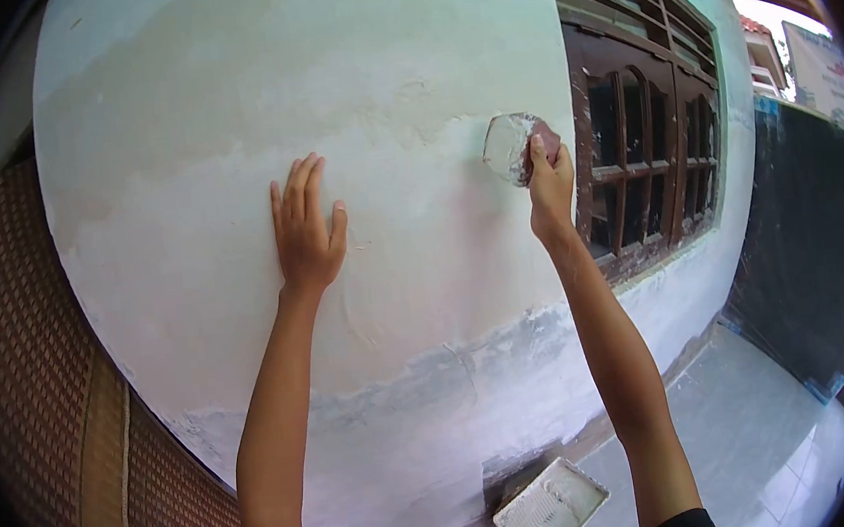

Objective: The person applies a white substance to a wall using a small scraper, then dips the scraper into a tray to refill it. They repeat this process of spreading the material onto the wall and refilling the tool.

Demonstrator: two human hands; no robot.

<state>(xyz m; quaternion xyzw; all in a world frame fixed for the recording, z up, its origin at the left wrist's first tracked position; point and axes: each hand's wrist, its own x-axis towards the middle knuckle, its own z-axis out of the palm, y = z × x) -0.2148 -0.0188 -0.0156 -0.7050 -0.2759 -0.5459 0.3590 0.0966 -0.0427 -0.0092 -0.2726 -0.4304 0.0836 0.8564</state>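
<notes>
My left hand (308,223) is open against the pale wall (395,296), its fingers pointing up and the thumb held out to the right. Higher up and to the right, my right hand (553,184) is closed around a palm-sized, rounded thing (507,148), its left part crusted in white and its right part reddish-brown. I cannot tell its exact kind. The thumb lies over the reddish-brown part, and the white part overlaps the wall close to the window side. Around both hands the wall has patchy white and beige areas, with greyer patches lower down.
A paint tray (554,506) smeared with white stands on the grey floor (717,418) at the wall's foot. Right of the wall corner is a dark brown wooden window (644,144). Woven panels (19,299) line the left side; a black sheet (807,250) hangs far right.
</notes>
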